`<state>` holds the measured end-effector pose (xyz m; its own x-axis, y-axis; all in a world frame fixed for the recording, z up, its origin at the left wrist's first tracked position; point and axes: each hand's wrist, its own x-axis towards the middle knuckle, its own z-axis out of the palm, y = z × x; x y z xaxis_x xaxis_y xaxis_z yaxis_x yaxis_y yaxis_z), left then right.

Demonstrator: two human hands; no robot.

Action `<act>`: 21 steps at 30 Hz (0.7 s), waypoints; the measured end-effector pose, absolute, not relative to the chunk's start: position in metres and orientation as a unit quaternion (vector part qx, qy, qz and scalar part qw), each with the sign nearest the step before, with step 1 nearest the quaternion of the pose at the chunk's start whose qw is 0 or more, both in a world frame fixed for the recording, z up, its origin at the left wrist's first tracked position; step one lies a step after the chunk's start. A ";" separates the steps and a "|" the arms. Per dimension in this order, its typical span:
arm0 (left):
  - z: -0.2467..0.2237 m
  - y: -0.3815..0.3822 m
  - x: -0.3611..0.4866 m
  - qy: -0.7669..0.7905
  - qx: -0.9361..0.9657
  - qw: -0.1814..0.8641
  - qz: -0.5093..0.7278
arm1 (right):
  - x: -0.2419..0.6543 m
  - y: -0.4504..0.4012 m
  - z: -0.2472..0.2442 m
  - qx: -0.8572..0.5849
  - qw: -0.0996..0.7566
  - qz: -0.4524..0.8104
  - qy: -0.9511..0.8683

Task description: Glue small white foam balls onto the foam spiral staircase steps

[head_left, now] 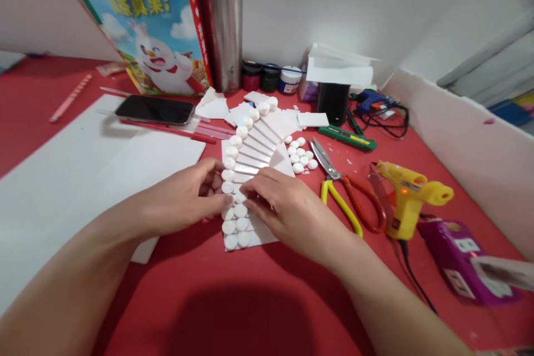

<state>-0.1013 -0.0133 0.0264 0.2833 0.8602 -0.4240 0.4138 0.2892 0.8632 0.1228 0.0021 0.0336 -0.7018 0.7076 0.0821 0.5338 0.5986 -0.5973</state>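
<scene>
A fan-shaped piece (254, 150) of thin grey-white strips, with round white discs along its outer edge, lies on a white board (267, 231). Near the board's front, the discs stand in two short columns. My left hand (189, 197) grips the left edge of this piece, thumb on a disc and the other fingers curled beside it. From the right, my right hand (287, 206) pinches at a white disc (239, 197) in the inner column; its fingertips partly cover that disc. Several loose white discs (299, 154) lie in a cluster behind the right hand.
Scissors (334, 172), a green cutter (348, 138) and a yellow glue gun (403, 192) with its cord lie right, by a purple box (463, 261). At left are white sheets (83, 178) and a phone (154, 109). Behind stand a steel flask (225, 33) and paint jars (270, 78).
</scene>
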 end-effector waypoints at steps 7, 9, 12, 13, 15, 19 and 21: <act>0.031 -0.011 -0.104 0.539 0.550 0.612 0.180 | 0.130 0.007 0.036 -0.352 0.193 0.318 -0.859; 0.029 -0.010 -0.105 0.536 0.549 0.614 0.182 | 0.130 0.007 0.035 -0.350 0.192 0.315 -0.861; 0.028 -0.010 -0.106 0.540 0.548 0.612 0.185 | 0.129 0.006 0.033 -0.349 0.198 0.305 -0.864; 0.028 -0.011 -0.106 0.541 0.546 0.612 0.186 | 0.128 0.005 0.032 -0.349 0.201 0.302 -0.864; 0.029 -0.011 -0.105 0.545 0.539 0.614 0.188 | 0.128 0.004 0.029 -0.346 0.203 0.299 -0.866; 0.030 -0.010 -0.103 0.546 0.529 0.620 0.193 | 0.128 0.003 0.028 -0.341 0.203 0.291 -0.870; 0.029 -0.010 -0.104 0.543 0.531 0.622 0.193 | 0.129 0.003 0.029 -0.343 0.204 0.292 -0.869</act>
<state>-0.1041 -0.0103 0.0293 0.3363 0.8166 -0.4692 0.3358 0.3615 0.8698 0.1291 0.0026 0.0289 -0.6821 0.7147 0.1544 0.4766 0.5947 -0.6474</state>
